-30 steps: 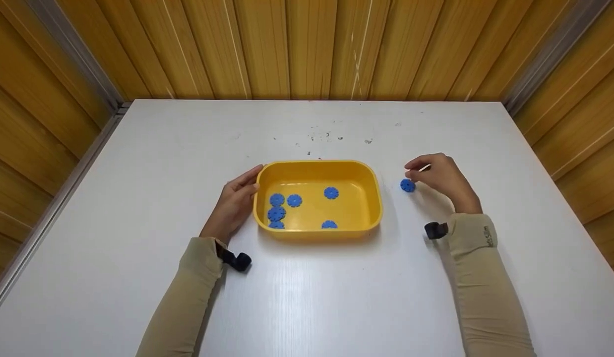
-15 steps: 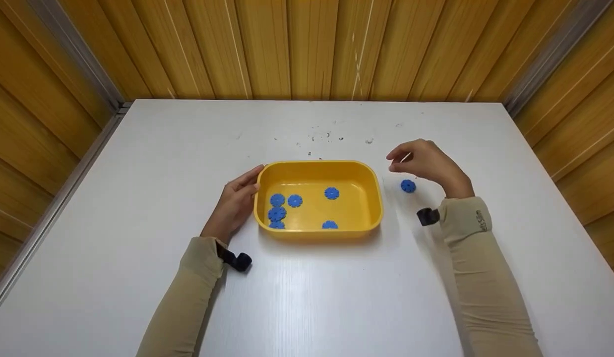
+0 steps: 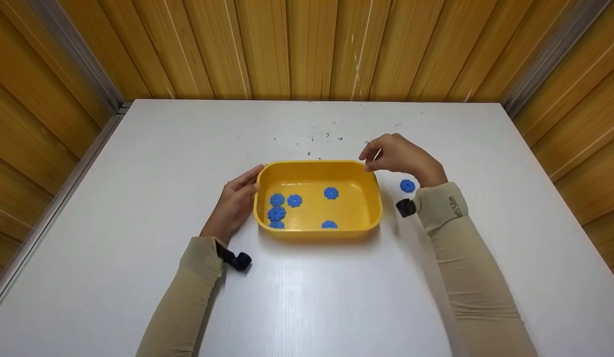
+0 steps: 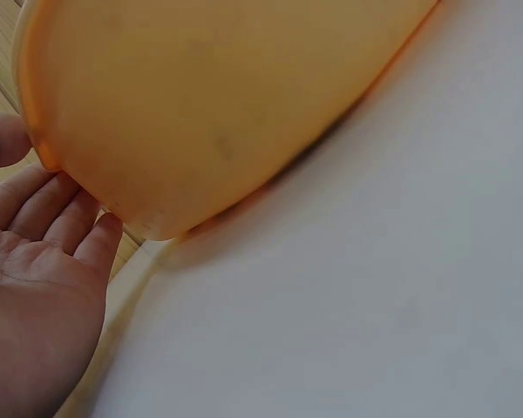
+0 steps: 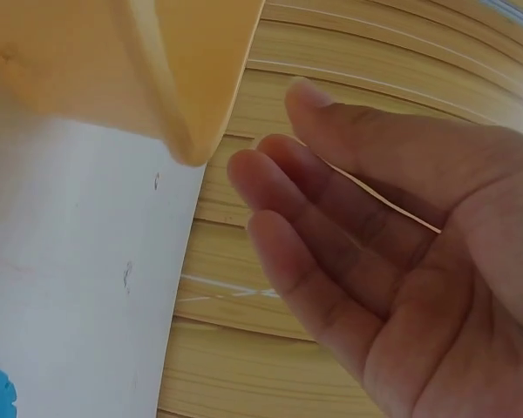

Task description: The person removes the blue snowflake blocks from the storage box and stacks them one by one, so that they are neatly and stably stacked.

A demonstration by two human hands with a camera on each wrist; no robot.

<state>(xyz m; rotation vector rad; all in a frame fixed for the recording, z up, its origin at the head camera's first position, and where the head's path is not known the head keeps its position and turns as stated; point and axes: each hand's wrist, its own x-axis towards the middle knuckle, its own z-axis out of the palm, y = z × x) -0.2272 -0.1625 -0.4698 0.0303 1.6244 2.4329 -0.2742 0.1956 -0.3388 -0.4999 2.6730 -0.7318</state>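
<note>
A yellow plastic basin (image 3: 317, 234) stands on the white table in the head view. Several blue notched plastic discs (image 3: 331, 193) lie inside it, most of them toward the left. My left hand (image 3: 232, 206) holds the basin's left side, thumb at the rim and fingers along the outer wall; the left wrist view shows these fingers (image 4: 74, 218) against the wall. Over the basin's far right corner hovers my right hand (image 3: 399, 156). Its thumb and fingers are loosely bent, and the right wrist view shows nothing between them. One blue disc (image 3: 407, 186) lies on the table beneath the right wrist.
The white table (image 3: 307, 302) bears small dark marks (image 3: 327, 136) behind the basin. Wood-patterned panels (image 3: 307, 49) rise at its back and sides. A small black camera is worn on each wrist, below the sleeve cuffs.
My right hand has moved left and away from me, from beside the loose blue disc to the basin's far right corner. That disc, the basin and my left hand stay where they were.
</note>
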